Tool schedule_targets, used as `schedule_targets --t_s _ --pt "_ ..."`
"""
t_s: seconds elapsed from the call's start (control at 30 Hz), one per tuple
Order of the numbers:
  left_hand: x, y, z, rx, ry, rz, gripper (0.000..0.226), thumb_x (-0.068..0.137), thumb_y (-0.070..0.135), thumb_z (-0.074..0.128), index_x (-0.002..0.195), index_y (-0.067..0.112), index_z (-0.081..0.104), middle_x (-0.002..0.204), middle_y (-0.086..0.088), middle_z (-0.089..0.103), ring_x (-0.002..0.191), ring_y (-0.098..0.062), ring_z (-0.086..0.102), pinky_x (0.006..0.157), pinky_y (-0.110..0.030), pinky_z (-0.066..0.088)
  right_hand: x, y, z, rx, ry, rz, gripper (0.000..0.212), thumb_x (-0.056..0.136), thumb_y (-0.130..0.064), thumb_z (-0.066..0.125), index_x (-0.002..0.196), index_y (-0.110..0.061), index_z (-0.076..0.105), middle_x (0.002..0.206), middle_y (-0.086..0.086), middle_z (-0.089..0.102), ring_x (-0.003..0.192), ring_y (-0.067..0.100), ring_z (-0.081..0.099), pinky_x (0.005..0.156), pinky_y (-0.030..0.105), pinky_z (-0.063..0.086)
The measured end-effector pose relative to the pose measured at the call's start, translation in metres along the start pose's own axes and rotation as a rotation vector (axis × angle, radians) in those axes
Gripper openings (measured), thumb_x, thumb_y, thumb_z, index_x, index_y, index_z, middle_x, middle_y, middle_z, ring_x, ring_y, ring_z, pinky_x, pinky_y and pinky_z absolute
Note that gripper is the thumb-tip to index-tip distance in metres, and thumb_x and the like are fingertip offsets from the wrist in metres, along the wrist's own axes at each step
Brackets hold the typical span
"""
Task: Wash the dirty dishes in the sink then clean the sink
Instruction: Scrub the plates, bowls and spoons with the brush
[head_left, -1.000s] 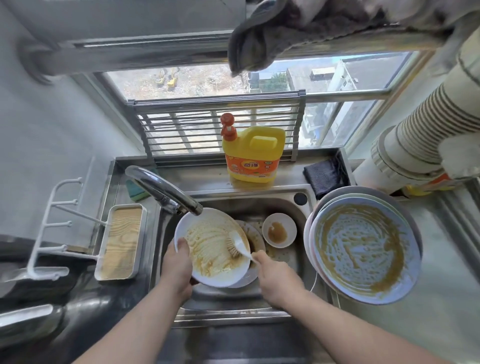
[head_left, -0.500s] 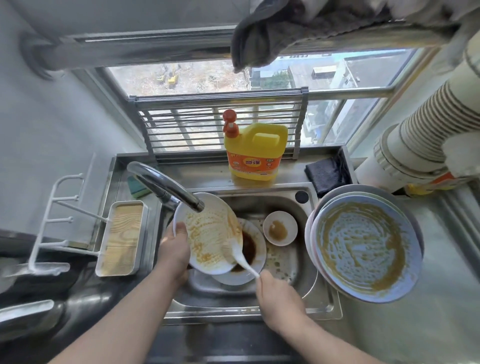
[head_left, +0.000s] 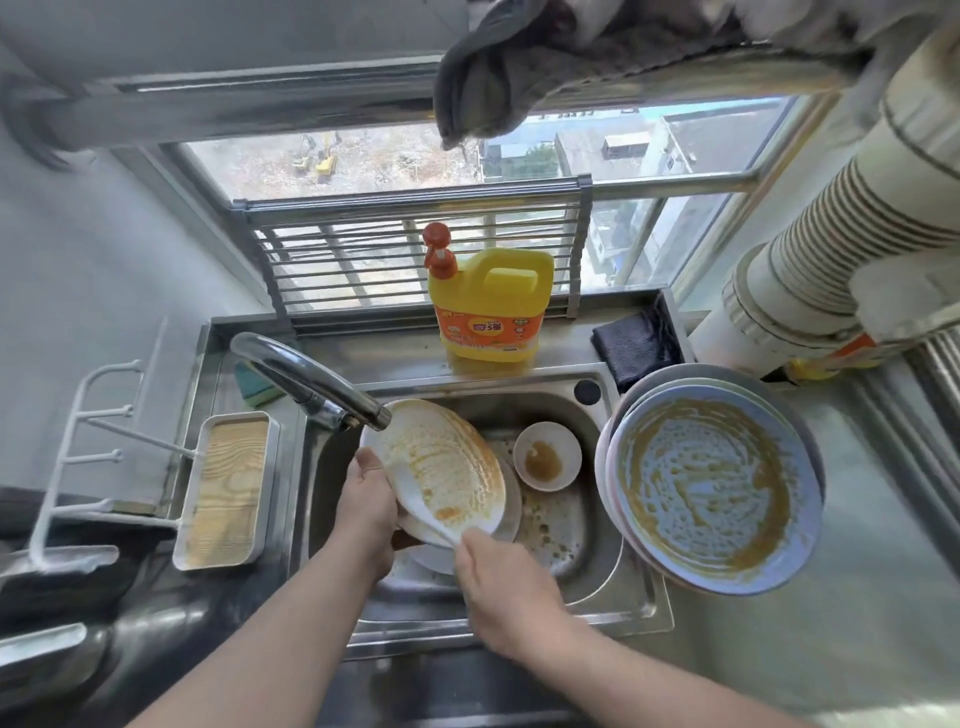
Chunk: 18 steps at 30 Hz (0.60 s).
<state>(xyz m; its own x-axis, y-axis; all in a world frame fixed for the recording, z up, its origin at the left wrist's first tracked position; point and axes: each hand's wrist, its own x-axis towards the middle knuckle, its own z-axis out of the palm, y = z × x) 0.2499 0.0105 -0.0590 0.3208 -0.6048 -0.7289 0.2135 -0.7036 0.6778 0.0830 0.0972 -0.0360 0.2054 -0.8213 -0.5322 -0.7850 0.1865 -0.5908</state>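
Our left hand (head_left: 366, 506) gripping the tilted, sauce-streaked plate (head_left: 441, 465) under the faucet (head_left: 311, 382), our right hand (head_left: 501, 587) clutching a white brush handle (head_left: 434, 519) against it, over the sink (head_left: 597, 566)

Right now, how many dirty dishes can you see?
At least 4: the white plate gripped by the left hand, another plate under it in the sink, a small saucer beside them, and the big blue plate stacked on others, partly hidden.

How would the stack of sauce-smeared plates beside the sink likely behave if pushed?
The stack of plates looks rigid, probably heavy. It rests tilted against the sink rim, so a push might slide or tip it into the basin. The wet brown film suggests a slippery grip.
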Motion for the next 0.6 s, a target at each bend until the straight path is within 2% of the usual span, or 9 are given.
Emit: schedule_targets --t_s 0.1,0.17,0.27,0.37,0.47,0.6 --pt "-0.002 -0.007 -0.006 0.056 -0.016 -0.007 0.045 0.1 0.078 0.023 0.119 0.048 0.052 0.116 -0.003 0.071 0.103 -0.031 0.072 0.079 -0.058 0.063 -0.011 0.009 -0.002 0.057 -0.051 0.034 0.034 0.107 -0.055 0.022 0.092 -0.028 0.036 0.094 0.011 0.066 0.09 0.04 0.058 0.066 0.042 0.035" --pt "-0.009 -0.018 -0.004 0.117 -0.077 0.041 0.053 0.095 0.082 0.029 0.121 0.047 0.059 0.114 -0.001 0.075 0.104 -0.027 0.074 0.085 -0.055 0.064 0.011 -0.007 -0.015 0.085 -0.022 0.05 0.037 0.108 -0.053 0.021 0.092 -0.028 0.043 0.094 0.006 0.062 0.09 0.035 0.057 0.072 0.043 0.043" --pt "-0.02 -0.032 0.002 0.195 -0.095 0.184 0.051 0.097 0.077 0.041 0.13 0.045 0.062 0.116 0.008 0.076 0.11 -0.018 0.073 0.094 -0.049 0.061 0.058 -0.015 -0.035 0.149 0.074 0.139 0.041 0.109 -0.044 0.021 0.101 -0.024 0.056 0.108 0.007 0.065 0.102 0.032 0.058 0.087 0.043 0.048" --pt "-0.019 -0.032 -0.004 0.145 -0.026 0.21 0.037 0.107 0.058 0.04 0.139 0.046 0.057 0.122 0.007 0.073 0.116 -0.021 0.07 0.096 -0.049 0.06 0.077 0.015 -0.053 0.033 0.082 0.284 0.043 0.109 -0.037 0.02 0.118 -0.018 0.057 0.12 0.01 0.066 0.109 0.036 0.06 0.084 0.043 0.047" --pt "-0.011 -0.021 -0.015 0.186 0.012 0.275 0.038 0.109 0.056 0.039 0.145 0.052 0.049 0.128 0.005 0.069 0.116 -0.023 0.068 0.094 -0.053 0.06 0.063 0.045 -0.041 -0.069 0.032 0.364 0.03 0.107 -0.029 0.027 0.111 -0.018 0.055 0.119 0.012 0.066 0.101 0.035 0.059 0.079 0.038 0.044" --pt "-0.001 -0.009 -0.018 0.328 0.097 0.378 0.039 0.107 0.061 0.038 0.146 0.057 0.043 0.121 0.01 0.069 0.112 -0.021 0.067 0.092 -0.044 0.057 0.014 0.05 0.023 -0.051 -0.058 0.215 0.017 0.104 -0.018 0.032 0.111 -0.018 0.048 0.117 0.013 0.061 0.108 0.04 0.062 0.076 0.043 0.041"
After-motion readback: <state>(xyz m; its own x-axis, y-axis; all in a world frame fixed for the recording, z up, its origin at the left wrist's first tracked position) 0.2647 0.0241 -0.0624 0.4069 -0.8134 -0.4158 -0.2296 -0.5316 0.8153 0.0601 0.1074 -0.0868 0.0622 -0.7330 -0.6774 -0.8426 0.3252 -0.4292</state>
